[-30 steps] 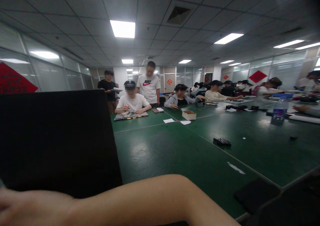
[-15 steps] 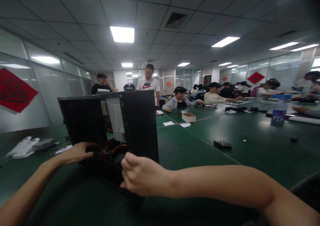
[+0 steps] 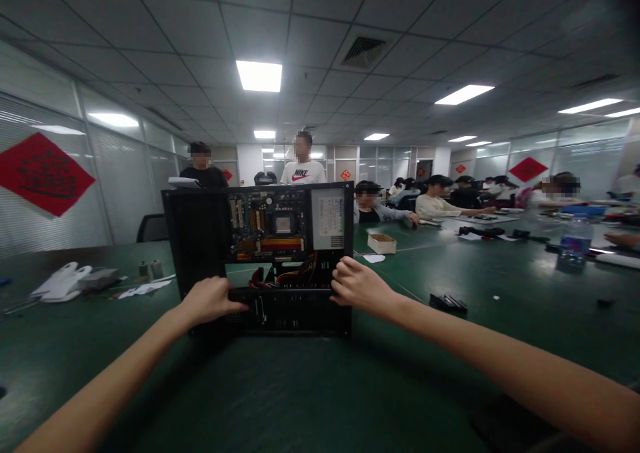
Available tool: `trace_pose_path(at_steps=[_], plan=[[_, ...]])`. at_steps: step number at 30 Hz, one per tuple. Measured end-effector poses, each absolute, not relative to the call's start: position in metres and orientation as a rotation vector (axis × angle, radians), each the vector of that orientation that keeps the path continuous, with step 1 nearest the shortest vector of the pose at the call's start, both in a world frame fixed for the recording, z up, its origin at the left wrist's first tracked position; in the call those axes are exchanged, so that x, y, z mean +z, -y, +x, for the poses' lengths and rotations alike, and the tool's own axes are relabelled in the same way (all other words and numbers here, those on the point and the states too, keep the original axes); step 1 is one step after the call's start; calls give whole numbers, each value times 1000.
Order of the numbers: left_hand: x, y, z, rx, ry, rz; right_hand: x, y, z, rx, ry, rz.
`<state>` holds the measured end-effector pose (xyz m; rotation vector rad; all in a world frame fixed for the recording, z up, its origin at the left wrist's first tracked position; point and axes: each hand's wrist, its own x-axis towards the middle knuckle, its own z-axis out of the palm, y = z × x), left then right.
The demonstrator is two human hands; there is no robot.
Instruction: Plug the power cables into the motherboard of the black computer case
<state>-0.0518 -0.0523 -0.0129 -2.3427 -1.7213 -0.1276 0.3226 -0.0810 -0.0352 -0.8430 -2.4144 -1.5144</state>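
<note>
A black computer case (image 3: 197,239) stands upright on the green table, its open side facing me. Inside it I see a motherboard (image 3: 265,216) and, at upper right, a power supply (image 3: 329,219) with a white label. Red, black and yellow cables (image 3: 270,276) hang below the board. My left hand (image 3: 213,299) is closed on the lower left part of the case frame. At the right, my right hand (image 3: 357,283) has its fingers curled round the case's edge, with the fingertips partly hidden.
White plastic bags (image 3: 63,281) and a grey block (image 3: 99,279) lie to the left. Beyond the case are a small box (image 3: 381,243), dark parts (image 3: 449,303) and a water bottle (image 3: 577,236). Several people sit or stand around the green table (image 3: 280,386).
The case has turned so that its open side now faces me, showing the motherboard. Both hands have moved with it, and the right hand is farther from me. The view has shifted slightly left.
</note>
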Motion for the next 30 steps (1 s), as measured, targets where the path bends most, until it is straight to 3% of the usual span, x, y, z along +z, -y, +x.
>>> trace_pose_path(at_steps=[9, 30], plan=[[-13, 54, -18, -115, 1769, -2282, -43, 40, 355, -1469, 2385, -849], [-3, 85, -12, -212, 1788, -2569, -45, 60, 359, -1267, 2314, -825]])
